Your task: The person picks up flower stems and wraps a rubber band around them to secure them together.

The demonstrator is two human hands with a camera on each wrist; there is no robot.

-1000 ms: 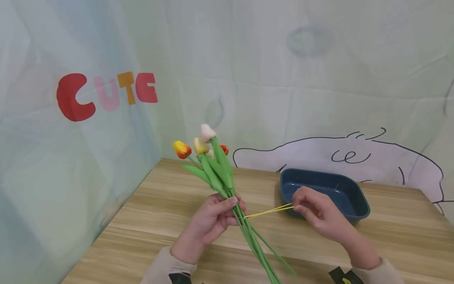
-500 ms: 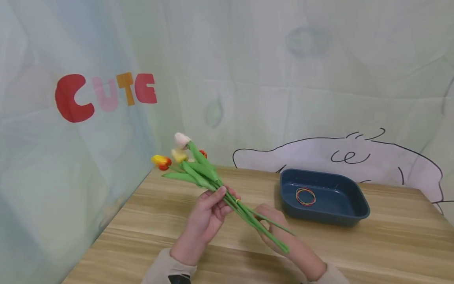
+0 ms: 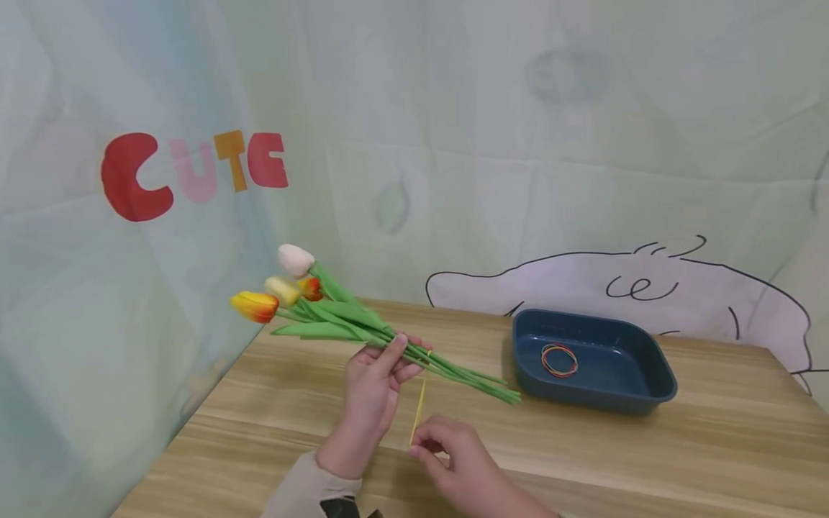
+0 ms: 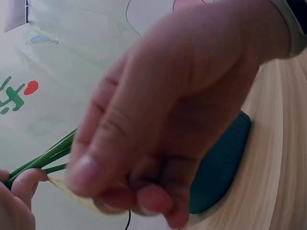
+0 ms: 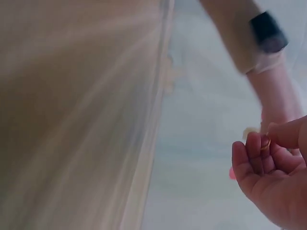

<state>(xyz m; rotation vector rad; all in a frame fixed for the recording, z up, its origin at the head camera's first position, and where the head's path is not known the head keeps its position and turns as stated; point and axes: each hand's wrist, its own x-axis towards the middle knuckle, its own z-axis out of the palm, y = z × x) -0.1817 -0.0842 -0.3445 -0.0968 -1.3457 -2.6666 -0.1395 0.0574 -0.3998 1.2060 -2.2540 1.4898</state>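
My left hand grips a bunch of artificial tulips by the stems, thumb on top. The blooms, pink-white, cream and yellow-orange, point left; the stem ends slant down to the right. A yellow rubber band runs taut from below the stems to my right hand, which pinches its lower end between thumb and forefinger. A small turn of yellow also shows around the stems beside the left fingers. In the right wrist view, the band shows at the fingertips. The left palm is partly hidden by the stems.
A dark blue basin stands on the wooden table to the right, with several coloured rubber bands inside. A printed cloth backdrop rises behind the table and along its left side.
The bunch has tipped from steep to nearly level, blooms moving left. My right hand has gone from beside the basin, behind the stems, to below them, stretching the band downward.
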